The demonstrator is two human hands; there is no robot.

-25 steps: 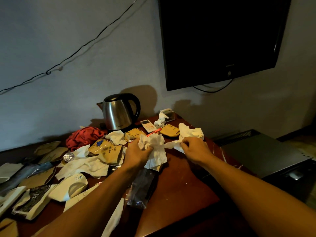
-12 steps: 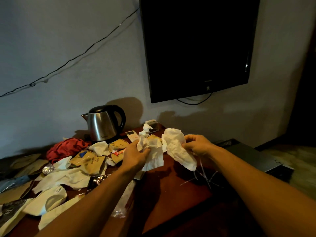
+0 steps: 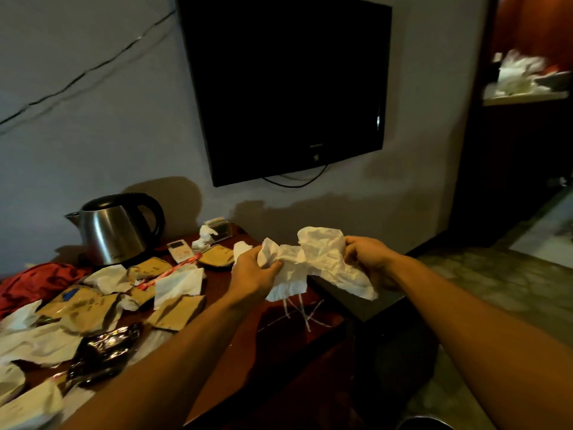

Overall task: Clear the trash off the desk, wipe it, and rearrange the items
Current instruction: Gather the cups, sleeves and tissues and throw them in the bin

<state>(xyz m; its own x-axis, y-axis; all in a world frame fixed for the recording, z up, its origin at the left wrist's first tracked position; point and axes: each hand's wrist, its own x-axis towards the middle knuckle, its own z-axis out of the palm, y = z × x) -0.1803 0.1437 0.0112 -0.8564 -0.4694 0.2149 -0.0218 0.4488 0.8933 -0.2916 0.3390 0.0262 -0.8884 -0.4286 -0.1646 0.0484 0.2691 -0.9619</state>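
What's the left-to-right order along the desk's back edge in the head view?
Red cloth → steel kettle → white remote → tissue box → left hand → crumpled white paper → right hand.

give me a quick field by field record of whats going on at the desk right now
left hand: left hand grips crumpled white tissue
right hand: right hand grips a second crumpled white tissue
desk: brown desk, left part littered with tissues and brown packets
kettle: steel kettle upright at the back, near the wall
cloth: red cloth left of the kettle
wall: dark TV mounted above
task state: trash not yet cleared
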